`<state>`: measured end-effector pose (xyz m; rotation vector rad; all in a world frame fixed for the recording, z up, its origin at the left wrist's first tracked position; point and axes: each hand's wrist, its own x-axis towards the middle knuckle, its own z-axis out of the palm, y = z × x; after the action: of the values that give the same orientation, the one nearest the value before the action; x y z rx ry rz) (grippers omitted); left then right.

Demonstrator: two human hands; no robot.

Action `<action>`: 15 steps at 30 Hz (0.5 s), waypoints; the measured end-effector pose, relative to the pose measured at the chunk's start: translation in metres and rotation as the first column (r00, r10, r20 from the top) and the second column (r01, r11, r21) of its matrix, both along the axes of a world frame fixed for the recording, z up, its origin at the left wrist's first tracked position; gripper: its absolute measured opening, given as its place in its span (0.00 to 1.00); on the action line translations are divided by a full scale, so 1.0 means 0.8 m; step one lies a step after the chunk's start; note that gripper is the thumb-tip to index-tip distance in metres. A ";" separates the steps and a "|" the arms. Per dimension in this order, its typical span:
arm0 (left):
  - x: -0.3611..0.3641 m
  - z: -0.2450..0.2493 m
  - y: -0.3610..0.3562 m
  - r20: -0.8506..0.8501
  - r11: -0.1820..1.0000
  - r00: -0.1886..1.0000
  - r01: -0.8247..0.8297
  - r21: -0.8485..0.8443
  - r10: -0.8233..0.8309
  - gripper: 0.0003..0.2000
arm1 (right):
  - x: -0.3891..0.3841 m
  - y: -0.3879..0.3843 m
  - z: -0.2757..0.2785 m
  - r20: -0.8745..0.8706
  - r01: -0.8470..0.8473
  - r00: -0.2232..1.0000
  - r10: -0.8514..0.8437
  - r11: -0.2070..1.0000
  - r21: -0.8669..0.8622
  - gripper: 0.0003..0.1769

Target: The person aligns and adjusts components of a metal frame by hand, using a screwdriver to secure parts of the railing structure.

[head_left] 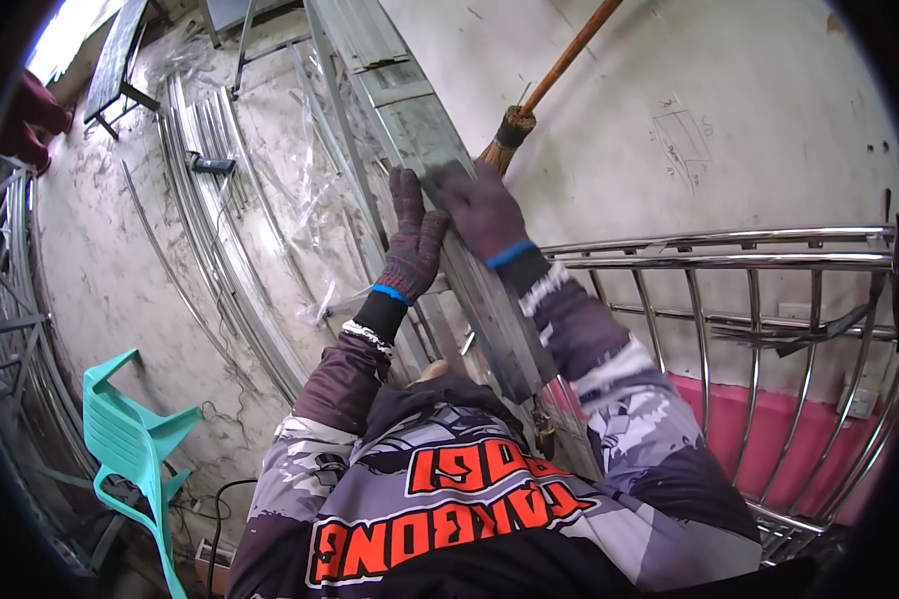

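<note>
A long grey metal piece [494, 314] lies lengthwise in front of my body, on a narrow metal-topped bench [375, 50]. My left hand [416, 238], in a dark knitted glove with a blue cuff, rests by the left edge of the metal, its fingers stretched out and apart. On the right side, my right hand [484, 212], in a similar glove, lies over the metal surface. Motion smears its fingers, and their exact shape cannot be made out.
Long metal strips [210, 215] and clear plastic lie on the floor at left, near a teal chair [140, 429]. A broom [514, 130] leans beyond my right hand. Shiny metal railings [749, 262] stand at right. A person's legs [30, 125] show at upper left.
</note>
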<state>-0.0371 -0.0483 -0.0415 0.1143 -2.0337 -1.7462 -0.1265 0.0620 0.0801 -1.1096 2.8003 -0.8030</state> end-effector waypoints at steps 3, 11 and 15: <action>0.002 -0.002 -0.004 0.033 0.999 0.999 -0.005 -0.052 0.007 0.41 | -0.001 0.001 -0.006 -0.064 -0.012 0.998 0.007 0.997 -0.079 0.12; 0.000 0.006 -0.002 -0.016 1.000 1.000 -0.009 0.024 0.010 0.41 | 0.175 0.177 0.019 0.099 0.088 0.991 -0.085 0.996 -0.019 0.14; -0.004 -0.002 0.000 -0.042 1.000 0.999 -0.022 -0.020 0.021 0.41 | 0.120 0.131 0.007 0.077 0.053 0.995 -0.060 0.995 0.080 0.16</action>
<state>-0.0406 -0.0480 -0.0432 0.0921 -2.0126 -1.6998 -0.0307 0.1668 0.0857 -0.9693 2.7828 -0.7179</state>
